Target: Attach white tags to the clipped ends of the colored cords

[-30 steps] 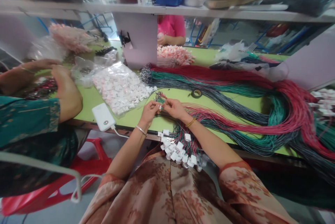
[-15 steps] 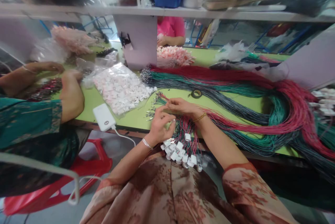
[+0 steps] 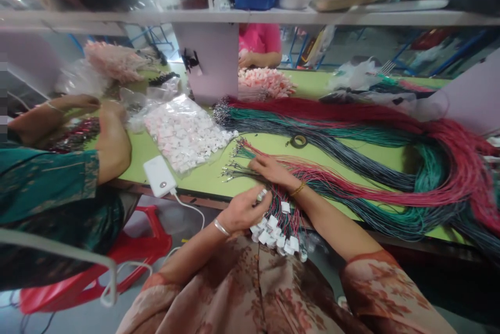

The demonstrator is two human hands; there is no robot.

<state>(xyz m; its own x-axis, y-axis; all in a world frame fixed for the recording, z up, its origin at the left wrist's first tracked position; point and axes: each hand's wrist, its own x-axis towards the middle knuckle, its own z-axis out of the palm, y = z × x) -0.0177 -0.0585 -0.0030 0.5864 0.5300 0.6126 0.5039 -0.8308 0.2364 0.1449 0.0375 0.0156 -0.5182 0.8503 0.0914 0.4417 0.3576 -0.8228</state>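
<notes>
My left hand (image 3: 248, 210) is closed around a small white connector (image 3: 261, 196), held just past the table's front edge. To its upper right, my right hand (image 3: 274, 172) lies over a bundle of red, green and black wires (image 3: 344, 188). Its fingertips are bent down onto the black wires (image 3: 238, 172) near their metal-tipped ends; the exact grip is partly hidden. Below my hands, a cluster of white connectors (image 3: 275, 235) hangs on wires over the edge, against my clothing.
A clear bag of white connectors (image 3: 183, 136) lies on the green table. Near it are a white power bank (image 3: 159, 176) with a cable and a black tape roll (image 3: 299, 140). A co-worker's arm (image 3: 114, 141) is at left. Another person (image 3: 260, 45) sits opposite, beneath the shelf (image 3: 156, 17).
My hands have drawn apart. The left moved down and toward me with a white connector; the right moved slightly down onto the black wires. The view shifted a little.
</notes>
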